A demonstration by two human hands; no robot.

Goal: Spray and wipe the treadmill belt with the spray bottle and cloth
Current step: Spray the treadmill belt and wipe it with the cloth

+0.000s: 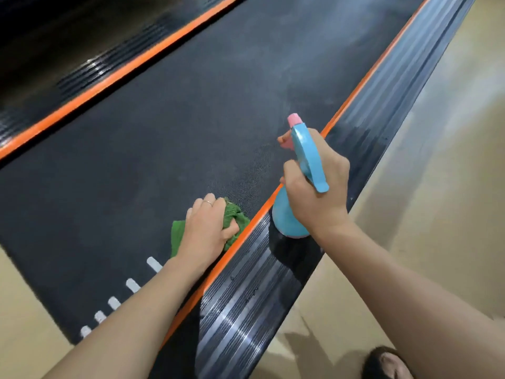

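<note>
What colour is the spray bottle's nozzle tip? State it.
Pink, on the blue spray bottle; head view.

Treadmill belt point(169, 138) lies bare across its middle and far end, open from one orange edge strip point(114, 77) to the other; free passage there. Near right edge is occupied: left hand point(205, 228) on bunched green cloth point(235, 214), just beside right hand point(314, 192) holding spray bottle point(289, 217) above ribbed side rail point(246, 296). Both forearms cross the near corner; white dashes point(131, 285) are flat markings, no obstruction.
</note>
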